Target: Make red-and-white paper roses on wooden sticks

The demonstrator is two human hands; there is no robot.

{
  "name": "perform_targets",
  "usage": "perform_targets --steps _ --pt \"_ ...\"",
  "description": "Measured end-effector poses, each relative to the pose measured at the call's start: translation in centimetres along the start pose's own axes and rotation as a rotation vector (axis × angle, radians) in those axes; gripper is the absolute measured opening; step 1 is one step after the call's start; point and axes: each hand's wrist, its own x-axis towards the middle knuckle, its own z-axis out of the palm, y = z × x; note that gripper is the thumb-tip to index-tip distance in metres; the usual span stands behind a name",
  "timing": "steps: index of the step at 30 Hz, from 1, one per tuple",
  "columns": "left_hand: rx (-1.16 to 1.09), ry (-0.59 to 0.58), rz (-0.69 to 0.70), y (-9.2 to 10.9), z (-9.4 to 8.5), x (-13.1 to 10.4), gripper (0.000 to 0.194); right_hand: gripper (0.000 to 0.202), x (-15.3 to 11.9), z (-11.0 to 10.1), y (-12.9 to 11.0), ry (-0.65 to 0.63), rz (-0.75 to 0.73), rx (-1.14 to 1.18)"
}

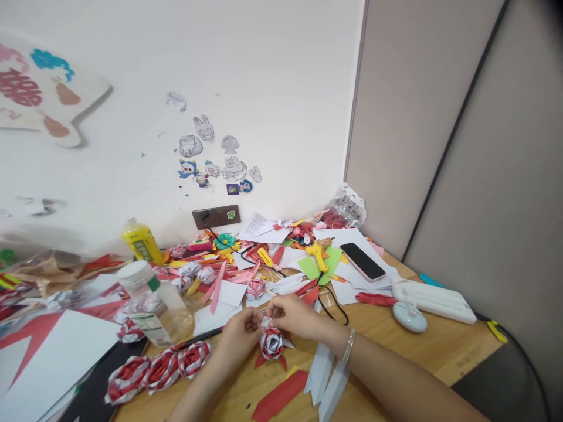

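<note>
A red and white paper rose with red pointed pieces beneath it lies near the front of the wooden table. My left hand is at its upper left, fingers curled in on a small white paper piece at the rose's top edge. From the right, my right hand pinches the same white piece. Red paper strips lie just below the rose, and white strips with notched ends lie to their right. Three striped red and white roses sit in a row left of my left forearm.
A clear jar and a yellow bottle stand at left. Farther back are a yellow glue gun, a phone and heaped paper scraps. A white power strip and a mouse lie at right.
</note>
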Motion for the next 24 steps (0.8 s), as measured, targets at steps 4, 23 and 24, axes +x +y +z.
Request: perform_targets --steps 4,23,24 --pt "0.033 -0.019 -0.023 0.2 -0.1 -0.2 0.024 0.010 -0.3 0.2 -0.8 0.021 -0.008 -0.040" --pt "0.118 -0.094 0.009 2.6 -0.5 -0.9 0.016 0.013 -0.6 -0.5 -1.4 -0.026 0.010 -0.062" --pt "0.110 -0.111 0.015 2.6 -0.6 -0.9 0.017 0.014 -0.5 -0.5 -1.3 -0.017 0.006 -0.059"
